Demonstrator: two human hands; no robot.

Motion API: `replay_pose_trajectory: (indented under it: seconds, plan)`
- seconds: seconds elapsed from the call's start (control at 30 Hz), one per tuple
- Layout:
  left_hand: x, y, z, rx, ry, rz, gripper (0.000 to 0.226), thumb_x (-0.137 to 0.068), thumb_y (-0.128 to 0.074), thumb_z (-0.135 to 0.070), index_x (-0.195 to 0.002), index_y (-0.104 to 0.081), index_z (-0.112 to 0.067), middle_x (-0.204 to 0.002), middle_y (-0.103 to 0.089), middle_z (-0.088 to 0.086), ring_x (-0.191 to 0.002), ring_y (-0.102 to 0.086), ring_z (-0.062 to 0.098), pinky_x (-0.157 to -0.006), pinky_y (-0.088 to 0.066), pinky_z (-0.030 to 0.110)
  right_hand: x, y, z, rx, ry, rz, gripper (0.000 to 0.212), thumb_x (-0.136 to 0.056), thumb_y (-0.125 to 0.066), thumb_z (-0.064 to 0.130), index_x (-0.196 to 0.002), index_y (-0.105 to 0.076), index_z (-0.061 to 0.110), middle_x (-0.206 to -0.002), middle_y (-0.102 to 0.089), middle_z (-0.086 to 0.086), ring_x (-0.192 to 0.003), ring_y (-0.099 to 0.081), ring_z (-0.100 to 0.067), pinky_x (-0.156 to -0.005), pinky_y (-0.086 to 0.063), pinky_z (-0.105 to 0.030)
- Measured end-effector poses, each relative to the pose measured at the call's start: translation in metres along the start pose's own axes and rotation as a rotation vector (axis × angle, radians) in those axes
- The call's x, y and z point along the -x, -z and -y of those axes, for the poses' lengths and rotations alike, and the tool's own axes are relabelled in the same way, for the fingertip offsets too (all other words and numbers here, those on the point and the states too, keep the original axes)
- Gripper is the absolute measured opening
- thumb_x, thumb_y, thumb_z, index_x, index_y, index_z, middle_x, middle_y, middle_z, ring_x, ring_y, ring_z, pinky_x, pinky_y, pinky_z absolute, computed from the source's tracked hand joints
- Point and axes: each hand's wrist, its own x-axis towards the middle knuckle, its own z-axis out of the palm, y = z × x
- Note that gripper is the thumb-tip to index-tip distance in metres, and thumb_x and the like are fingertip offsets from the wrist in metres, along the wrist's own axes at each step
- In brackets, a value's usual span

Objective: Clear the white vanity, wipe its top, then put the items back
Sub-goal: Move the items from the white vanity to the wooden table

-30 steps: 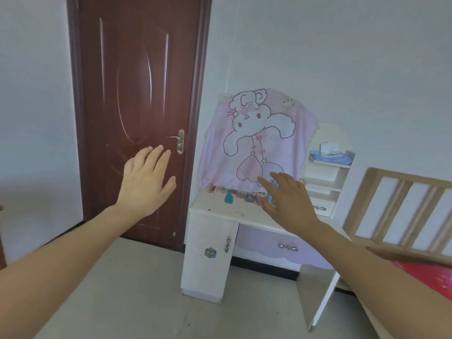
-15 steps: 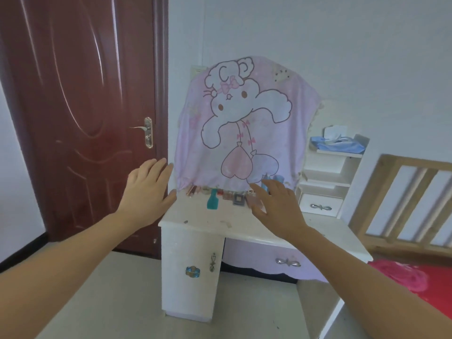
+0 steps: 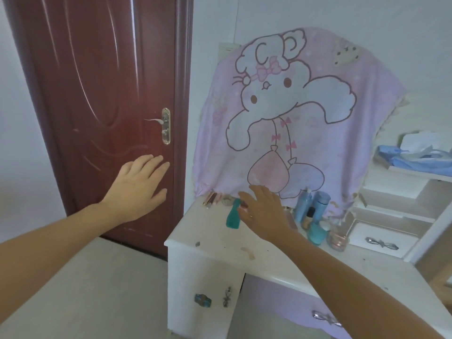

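The white vanity (image 3: 220,250) stands right of centre, its top stained and dusty. Along the back of the top lie small cosmetic sticks (image 3: 210,198), a teal comb-like item (image 3: 232,215), blue bottles (image 3: 315,206), a teal jar (image 3: 315,232) and a clear pink glass jar (image 3: 338,237). My right hand (image 3: 264,211) hovers flat, fingers straight, over the back of the top beside the teal item; it holds nothing. My left hand (image 3: 139,187) is spread in the air left of the vanity, in front of the door.
A pink cartoon blanket (image 3: 288,113) hangs over the vanity's mirror. A dark red door (image 3: 97,94) is shut at the left. White shelves (image 3: 403,199) with blue cloth (image 3: 415,157) and a small drawer stand at the right. Grey floor lies below.
The view has come closer to the vanity. My right hand has reached further over the top toward the items at the back; my left hand stays raised and spread.
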Motion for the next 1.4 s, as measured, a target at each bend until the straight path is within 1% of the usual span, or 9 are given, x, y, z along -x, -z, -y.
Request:
replay_pose_trajectory:
  seconds: [0.1, 0.3, 0.47, 0.6, 0.7, 0.83, 1.17, 1.33, 1.4]
  plan:
    - [-0.035, -0.017, 0.032, 0.036, 0.046, -0.008, 0.064, -0.078, -0.031, -0.042, -0.12, -0.056, 0.0, -0.122, -0.058, 0.018, -0.115, -0.05, 0.037, -0.085, -0.045, 0.054, -0.048, -0.01, -0.004, 0.04, -0.016, -0.006, 0.043, -0.074, -0.039, 0.038, -0.091, -0.069, 0.013, -0.092, -0.068, -0.013, -0.081, -0.066, -0.031, -0.058, -0.053, -0.039]
    - [-0.11, -0.067, 0.07, 0.131, 0.017, -0.062, 0.064, -0.078, -0.032, -0.042, -0.12, -0.055, 0.0, -0.122, -0.057, 0.017, -0.115, -0.05, 0.037, -0.085, -0.045, 0.054, -0.127, -0.023, -0.004, -0.035, -0.063, 0.004, 0.053, -0.085, -0.036, 0.038, -0.128, -0.052, 0.011, -0.131, -0.05, -0.017, -0.124, -0.043, -0.033, -0.097, -0.035, -0.046]
    - [-0.142, -0.145, 0.057, 0.211, -0.029, 0.014, 0.06, -0.076, -0.034, -0.04, -0.113, -0.061, -0.001, -0.113, -0.063, 0.016, -0.104, -0.057, 0.035, -0.075, -0.051, 0.048, -0.142, -0.077, -0.019, -0.066, -0.219, 0.163, 0.045, -0.078, -0.038, 0.04, -0.099, -0.069, 0.015, -0.096, -0.069, -0.01, -0.089, -0.066, -0.031, -0.067, -0.053, -0.043]
    - [-0.161, -0.195, 0.03, 0.261, -0.072, 0.106, 0.056, -0.075, -0.036, -0.037, -0.107, -0.063, -0.001, -0.105, -0.066, 0.016, -0.093, -0.064, 0.035, -0.064, -0.054, 0.043, -0.137, -0.107, -0.053, -0.04, -0.222, 0.207, 0.043, -0.096, -0.035, 0.034, -0.136, -0.038, 0.019, -0.14, -0.04, -0.005, -0.13, -0.034, -0.025, -0.103, -0.031, -0.039]
    - [-0.18, -0.224, 0.005, 0.309, -0.071, 0.153, 0.057, -0.076, -0.035, -0.038, -0.107, -0.063, 0.0, -0.106, -0.065, 0.017, -0.094, -0.063, 0.037, -0.064, -0.053, 0.046, -0.147, -0.128, -0.089, -0.077, -0.276, 0.253, 0.046, -0.098, -0.03, 0.038, -0.141, -0.028, 0.023, -0.148, -0.029, 0.0, -0.136, -0.023, -0.019, -0.108, -0.022, -0.034]
    - [-0.201, -0.263, -0.028, 0.386, 0.034, 0.28, 0.061, -0.076, -0.032, -0.041, -0.11, -0.062, 0.0, -0.11, -0.065, 0.019, -0.097, -0.062, 0.038, -0.069, -0.053, 0.048, -0.176, -0.169, -0.126, -0.177, -0.284, 0.299, 0.044, -0.098, -0.033, 0.036, -0.14, -0.031, 0.023, -0.147, -0.031, 0.001, -0.134, -0.025, -0.017, -0.107, -0.023, -0.031]
    - [-0.196, -0.351, -0.053, 0.36, 0.155, 0.49, 0.045, -0.065, -0.037, -0.041, -0.1, -0.049, -0.014, -0.085, -0.069, 0.003, -0.067, -0.068, 0.023, -0.043, -0.051, 0.028, -0.219, -0.276, -0.135, -0.462, -0.239, 0.486, 0.027, -0.094, -0.041, 0.027, -0.114, -0.05, 0.012, -0.115, -0.049, -0.005, -0.109, -0.048, -0.023, -0.085, -0.043, -0.027]
    - [-0.184, -0.376, -0.053, 0.448, 0.323, 0.644, 0.057, -0.074, -0.039, -0.04, -0.11, -0.062, -0.002, -0.106, -0.065, 0.008, -0.094, -0.062, 0.036, -0.072, -0.054, 0.042, -0.235, -0.312, -0.109, -0.535, -0.276, 0.579, 0.03, -0.095, -0.039, 0.026, -0.117, -0.048, 0.009, -0.116, -0.053, -0.011, -0.107, -0.05, -0.026, -0.089, -0.042, -0.032]
    - [-0.181, -0.387, -0.056, 0.503, 0.382, 0.723, 0.054, -0.067, -0.038, -0.039, -0.092, -0.068, -0.003, -0.085, -0.07, 0.005, -0.075, -0.067, 0.027, -0.056, -0.055, 0.031, -0.243, -0.325, -0.103, -0.529, -0.319, 0.571, 0.031, -0.095, -0.038, 0.026, -0.117, -0.05, 0.009, -0.117, -0.053, -0.01, -0.109, -0.048, -0.025, -0.091, -0.039, -0.03]
